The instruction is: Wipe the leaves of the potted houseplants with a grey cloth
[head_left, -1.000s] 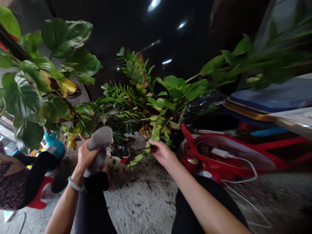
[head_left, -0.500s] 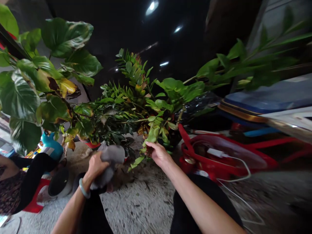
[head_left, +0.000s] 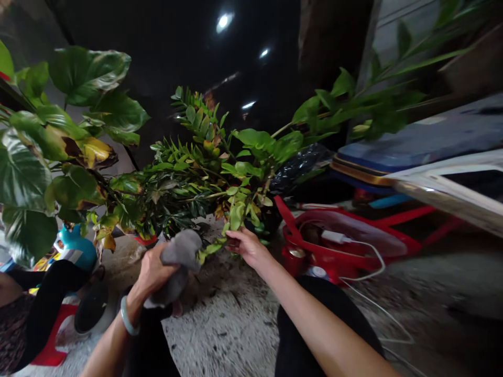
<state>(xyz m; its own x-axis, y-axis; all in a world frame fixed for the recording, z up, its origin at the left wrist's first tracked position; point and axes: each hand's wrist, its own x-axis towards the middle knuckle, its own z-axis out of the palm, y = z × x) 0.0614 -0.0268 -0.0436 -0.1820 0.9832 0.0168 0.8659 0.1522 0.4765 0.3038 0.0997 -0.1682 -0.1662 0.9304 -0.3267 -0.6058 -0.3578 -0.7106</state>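
A bunched grey cloth [head_left: 178, 262] is gripped in my left hand [head_left: 152, 269], which wears a pale bangle at the wrist. My right hand [head_left: 247, 246] closes its fingers on a leafy plant stem [head_left: 236, 212] that droops from the potted plants. The low tip of that stem, with light green leaves, reaches across to the edge of the cloth; whether they touch I cannot tell. Dense green foliage [head_left: 196, 167] with some yellow leaves spreads behind both hands.
To the right stands a red bag [head_left: 291, 235] with a white charger and cable [head_left: 334, 236]. Stacked folding tables [head_left: 416, 141] lean beyond it. Large-leaved foliage [head_left: 88, 76] fills the left, above a turquoise bottle [head_left: 76, 246] and another person's leg [head_left: 51, 283]. Concrete floor [head_left: 220, 335] lies below.
My view has turned slightly right, shifting the scene left. My left hand has brought the cloth closer to the stem's tip, and the stem's lower end now lies more sideways.
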